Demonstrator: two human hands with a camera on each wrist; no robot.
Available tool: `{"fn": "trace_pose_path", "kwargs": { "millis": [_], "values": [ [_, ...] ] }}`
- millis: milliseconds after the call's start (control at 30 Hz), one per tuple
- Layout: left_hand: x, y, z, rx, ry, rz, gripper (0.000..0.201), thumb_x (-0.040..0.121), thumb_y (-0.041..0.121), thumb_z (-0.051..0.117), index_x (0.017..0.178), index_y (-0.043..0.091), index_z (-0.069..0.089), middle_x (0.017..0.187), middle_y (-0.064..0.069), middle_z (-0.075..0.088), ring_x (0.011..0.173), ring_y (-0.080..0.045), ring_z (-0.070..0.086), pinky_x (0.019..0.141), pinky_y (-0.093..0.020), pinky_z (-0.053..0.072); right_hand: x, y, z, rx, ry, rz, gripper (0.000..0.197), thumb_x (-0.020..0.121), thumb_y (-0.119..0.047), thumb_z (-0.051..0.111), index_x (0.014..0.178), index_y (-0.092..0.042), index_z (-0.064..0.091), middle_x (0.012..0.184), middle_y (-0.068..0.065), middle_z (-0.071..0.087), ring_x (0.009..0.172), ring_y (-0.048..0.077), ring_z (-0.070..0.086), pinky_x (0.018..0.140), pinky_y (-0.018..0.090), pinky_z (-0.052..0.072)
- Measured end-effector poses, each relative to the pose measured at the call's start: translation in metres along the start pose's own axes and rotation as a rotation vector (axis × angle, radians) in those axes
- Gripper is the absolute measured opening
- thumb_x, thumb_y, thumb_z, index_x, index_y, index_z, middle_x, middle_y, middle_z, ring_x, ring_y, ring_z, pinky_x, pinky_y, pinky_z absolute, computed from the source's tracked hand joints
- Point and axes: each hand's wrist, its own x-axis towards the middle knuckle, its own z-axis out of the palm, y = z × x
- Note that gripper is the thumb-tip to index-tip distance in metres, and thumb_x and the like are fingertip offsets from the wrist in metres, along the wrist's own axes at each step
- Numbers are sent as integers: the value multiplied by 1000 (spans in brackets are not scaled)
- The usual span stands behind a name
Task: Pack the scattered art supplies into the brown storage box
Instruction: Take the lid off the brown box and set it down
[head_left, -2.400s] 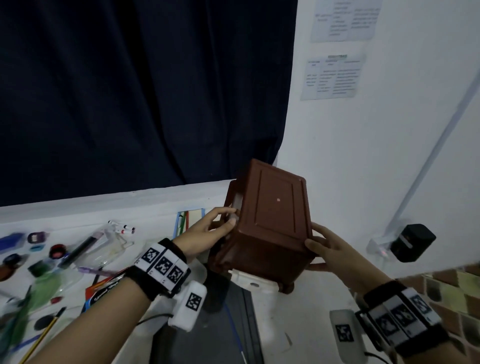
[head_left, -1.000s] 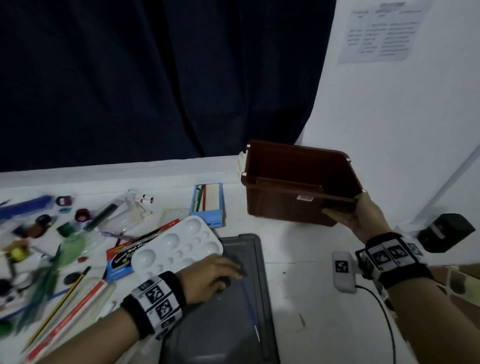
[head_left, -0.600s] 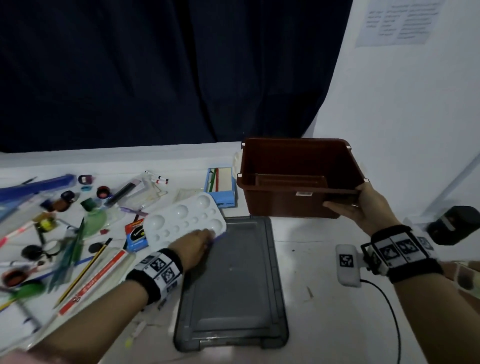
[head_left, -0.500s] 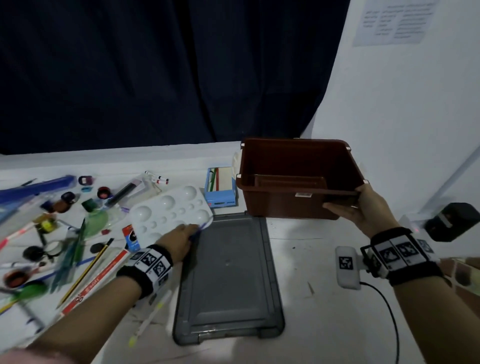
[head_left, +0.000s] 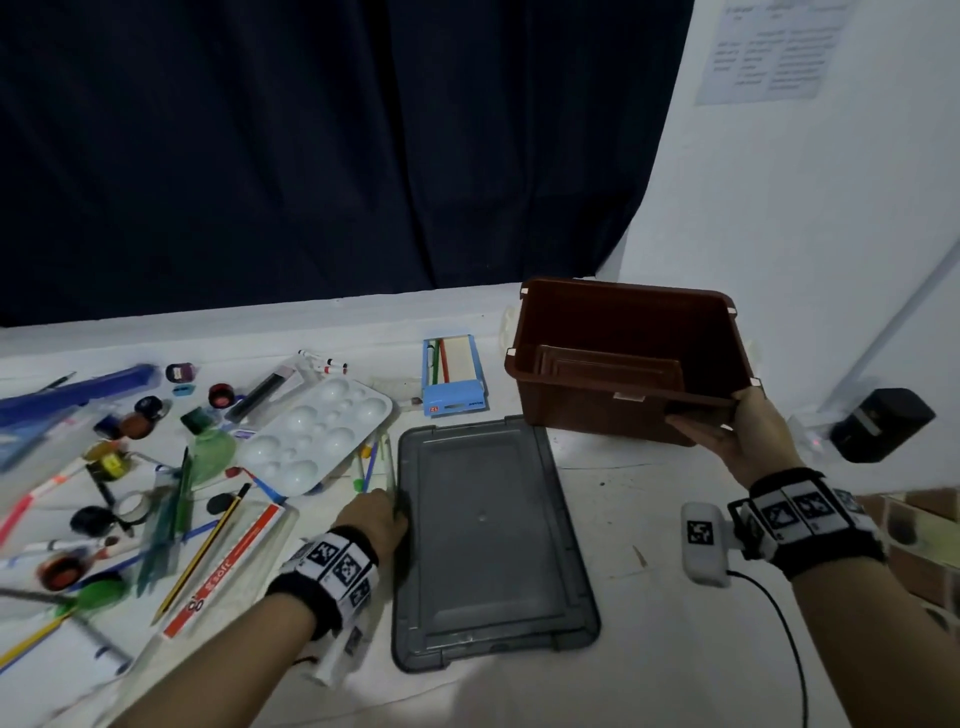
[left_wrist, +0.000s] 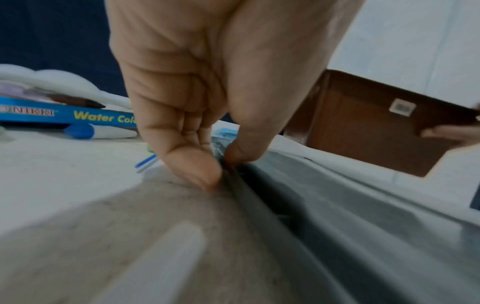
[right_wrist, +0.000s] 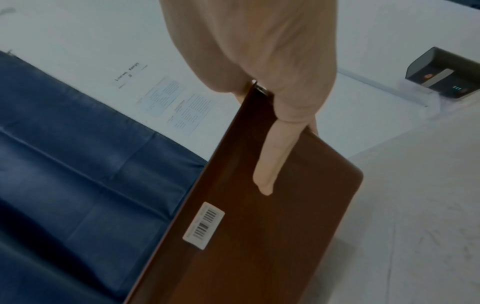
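Observation:
The brown storage box is open side up and tilted toward me at the back right of the table; it looks empty. My right hand grips its near right rim, with fingers lying along the outer wall. The grey lid lies flat in front of it. My left hand pinches the lid's left rim between thumb and fingertips. Scattered supplies lie to the left: a white palette, a blue case, a ruler, pencils, brushes and paint pots.
A black device sits by the white wall at the right, behind my right wrist. A dark curtain hangs behind the table. A watercolour box lies under the palette's edge. Bare table shows right of the lid.
The box went from upside down in both hands to upright in my right hand alone. My left hand pushed the palette left off the lid, then dropped to the lid's left rim.

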Motion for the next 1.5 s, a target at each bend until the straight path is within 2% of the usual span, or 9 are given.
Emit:
{"fn": "trace_pose_path", "kwargs": {
  "millis": [200,333,433,667,900,1033,1167,1333,1500],
  "values": [
    [5,-3,-23,-259,74,-11,55,91,25,52,129,-8,31,121,-23,54,110,-33,54,89,-34,43,-8,-7,-13,73,-10,-27,36,93,-11,35,126,-9,50,107,21,63,79,36,71,65,41,59],
    [-4,-7,-48,-561,-25,109,19,91,25,52,91,6,51,83,-13,62,74,-24,62,71,-32,53,-8,-19,-16,94,1,-24,34,94,-11,31,122,-9,50,104,19,63,77,39,70,62,42,60],
    [-24,11,-74,-840,-139,224,27,96,17,47,70,12,47,62,-2,46,45,-3,46,44,-15,40,-9,-33,-14,137,-5,-22,30,95,-11,27,118,-7,46,97,19,60,78,41,65,64,48,59],
    [-52,68,-167,-964,157,583,23,86,25,64,105,13,63,88,-1,59,72,-12,59,50,-19,48,12,-68,-23,272,49,-48,36,94,-17,31,128,-12,42,103,16,57,68,42,69,62,46,59],
    [-17,158,-126,-517,392,754,32,73,28,77,99,20,61,86,9,58,75,-8,56,74,-23,49,28,-91,-35,291,175,-241,46,90,-10,33,133,-15,47,124,12,55,71,31,72,72,43,59],
    [10,200,-84,-177,379,730,26,84,28,63,107,21,53,110,4,55,103,-18,55,81,-33,47,41,-101,-40,321,368,-340,45,92,-14,30,136,-14,37,135,11,42,59,26,71,73,44,59],
    [26,232,-47,75,259,710,25,88,24,51,112,16,52,119,-5,52,110,-27,51,83,-38,48,51,-103,-39,360,420,-367,37,94,-16,28,131,-15,34,123,10,45,76,31,69,71,35,59],
    [51,262,-18,148,189,640,25,90,19,46,113,17,56,123,-4,55,109,-28,54,85,-37,49,65,-97,-49,302,269,-289,34,95,-8,30,128,-10,36,130,16,44,73,26,72,61,28,58],
    [80,246,-25,21,-11,583,51,85,27,61,133,23,45,137,-6,45,120,-28,49,103,-33,40,67,-82,-50,168,-6,-150,40,95,-15,31,134,-11,43,129,19,53,94,43,66,75,45,58]
  ]
}}
